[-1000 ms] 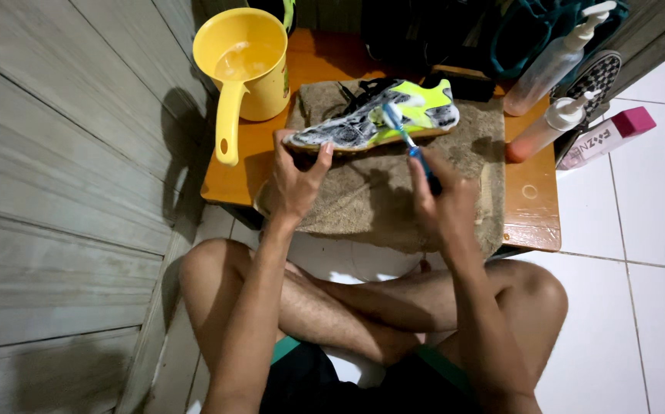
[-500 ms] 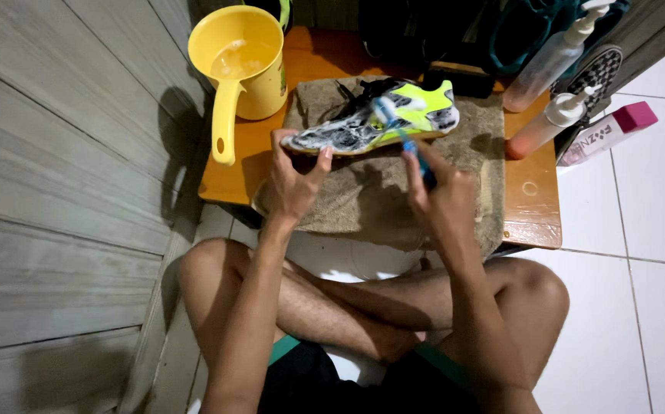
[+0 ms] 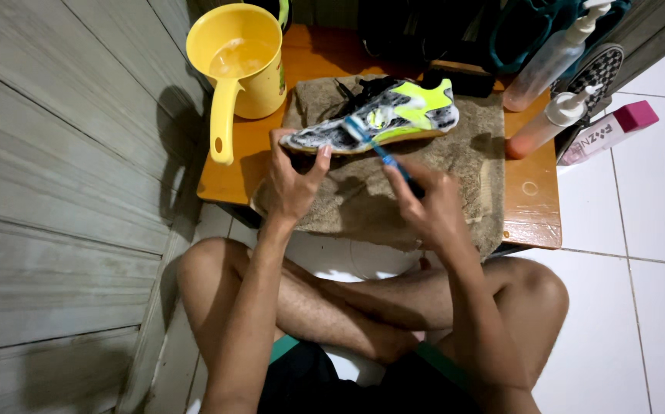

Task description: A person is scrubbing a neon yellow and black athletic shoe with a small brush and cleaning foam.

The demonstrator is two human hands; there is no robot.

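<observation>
A: Where is the shoe (image 3: 378, 121)?

B: It lies on its side on the brown towel (image 3: 363, 192), just ahead of both your hands. Grey suds cover the toe half; the heel half shows bright yellow-green.

A: And my right hand (image 3: 428, 207)?

B: Your right grip is closed around the handle of a blue toothbrush (image 3: 375, 146). The brush runs up and to the left from your fingers, and its head sits on the shoe's side, near the middle.

A: The left one?

B: Your left hand (image 3: 290, 180) is on the toe end. That grip pinches the toe, thumb against the sole edge, the fingers curled behind.

A: What lies around them?

B: The towel covers a low orange tabletop (image 3: 532, 207). Beyond your left grip, to the left of the shoe, stands a yellow pitcher (image 3: 240, 69) with water in it, its handle pointing toward you. Beyond your right grip, to the right of the shoe, two pump bottles (image 3: 551, 73) lean by the tabletop's edge.
</observation>
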